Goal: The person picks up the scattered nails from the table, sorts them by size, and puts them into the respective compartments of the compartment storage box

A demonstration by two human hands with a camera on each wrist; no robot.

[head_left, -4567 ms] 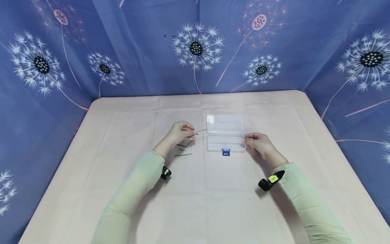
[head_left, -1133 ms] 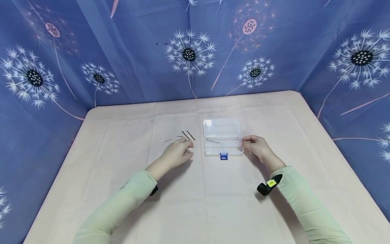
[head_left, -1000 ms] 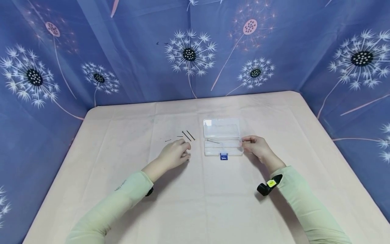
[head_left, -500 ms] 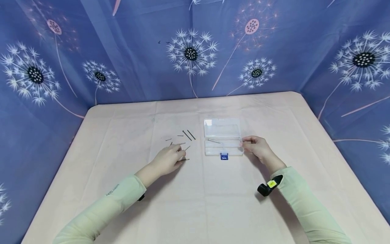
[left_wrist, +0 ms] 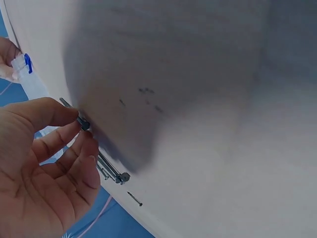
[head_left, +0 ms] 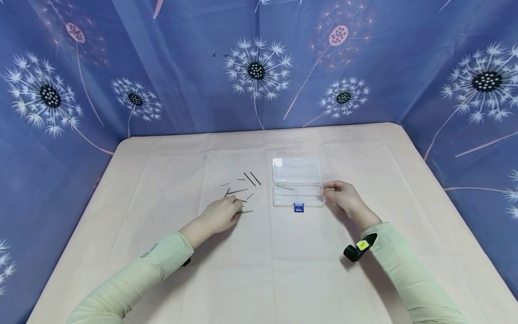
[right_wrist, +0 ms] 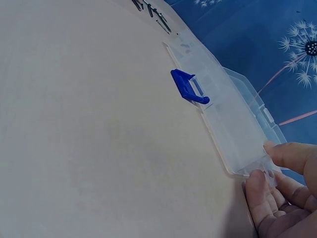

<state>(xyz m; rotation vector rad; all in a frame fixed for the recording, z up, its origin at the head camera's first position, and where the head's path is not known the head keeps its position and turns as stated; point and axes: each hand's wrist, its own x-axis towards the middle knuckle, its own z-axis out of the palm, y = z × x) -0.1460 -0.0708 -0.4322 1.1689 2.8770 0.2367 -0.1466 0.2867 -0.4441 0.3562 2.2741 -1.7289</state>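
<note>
We see the left hand (head_left: 213,218) pinching a dark nail (left_wrist: 83,123) between thumb and fingertip. Loose nails (head_left: 249,179) lie between its 12 and 2 o'clock. The right hand (head_left: 343,198) pinches the 3 o'clock end of an open clear plastic box (head_left: 283,198). We note a silver nail (head_left: 286,187) in its far compartment, blue latch (head_left: 298,207) at 6 o'clock.

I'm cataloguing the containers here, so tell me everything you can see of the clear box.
The clear box is rectangular and looks like thin plastic. Its lid is open on the far side, and a blue latch sticks out from the near edge. The inside appears split lengthwise, with one slim metal nail lying in the rear part. It sits on the pale table, its right end pinched by the right hand.
</note>
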